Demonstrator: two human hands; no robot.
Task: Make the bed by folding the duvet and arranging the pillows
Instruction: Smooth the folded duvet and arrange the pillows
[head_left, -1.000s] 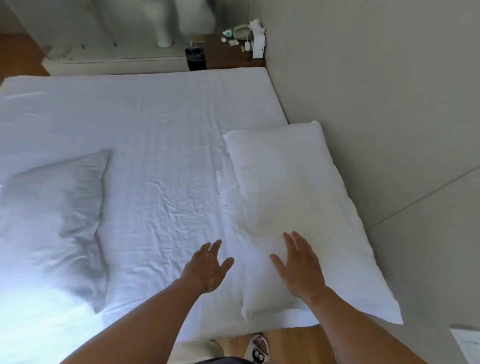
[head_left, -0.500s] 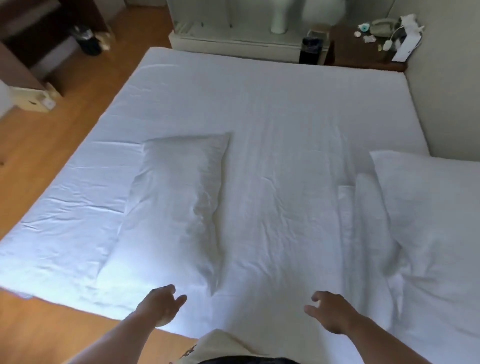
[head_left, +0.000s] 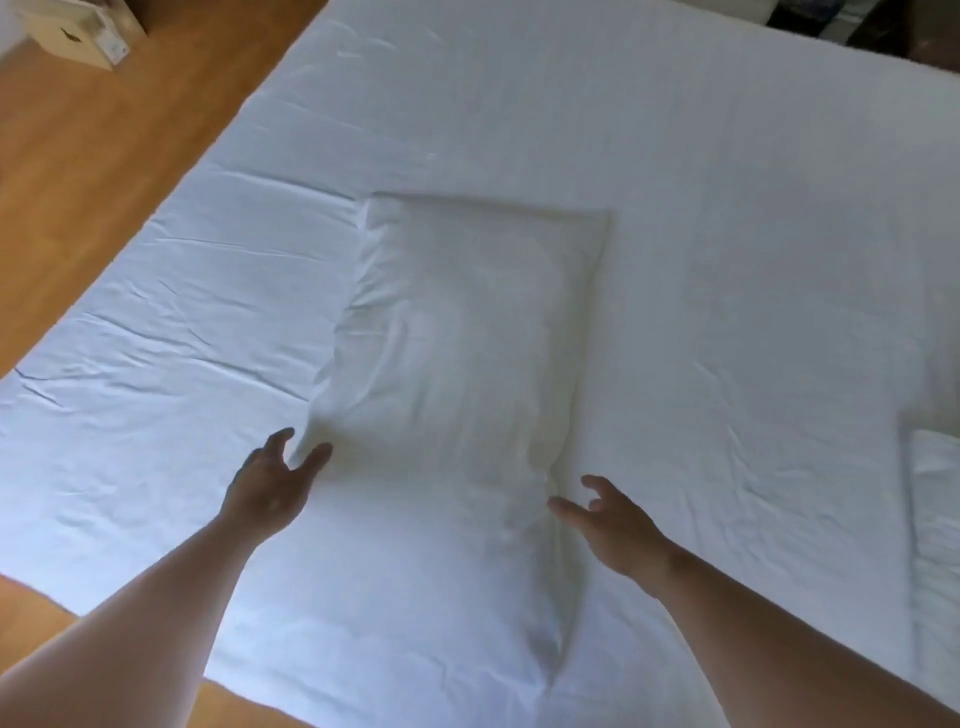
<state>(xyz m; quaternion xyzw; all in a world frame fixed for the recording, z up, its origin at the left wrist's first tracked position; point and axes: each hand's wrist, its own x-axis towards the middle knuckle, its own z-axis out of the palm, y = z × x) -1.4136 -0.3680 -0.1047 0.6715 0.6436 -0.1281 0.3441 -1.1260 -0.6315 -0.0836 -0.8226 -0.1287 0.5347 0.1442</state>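
Observation:
A white pillow (head_left: 467, 374) lies lengthwise in the middle of the white bed sheet (head_left: 727, 234). My left hand (head_left: 275, 483) reaches to the pillow's left edge with fingers spread, its fingertips at the fabric. My right hand (head_left: 608, 525) hovers at the pillow's right edge, fingers loosely spread, holding nothing. A second white pillow (head_left: 935, 519) shows only as a strip at the right border. No duvet is in view.
Wooden floor (head_left: 104, 130) runs along the bed's left side and near corner. A cardboard box (head_left: 83, 31) stands on the floor at the top left. Dark objects (head_left: 831, 21) sit beyond the bed's far right corner.
The view has swung left from the right pillow to the left one. Both hands left the right pillow and now reach to either side of the left pillow.

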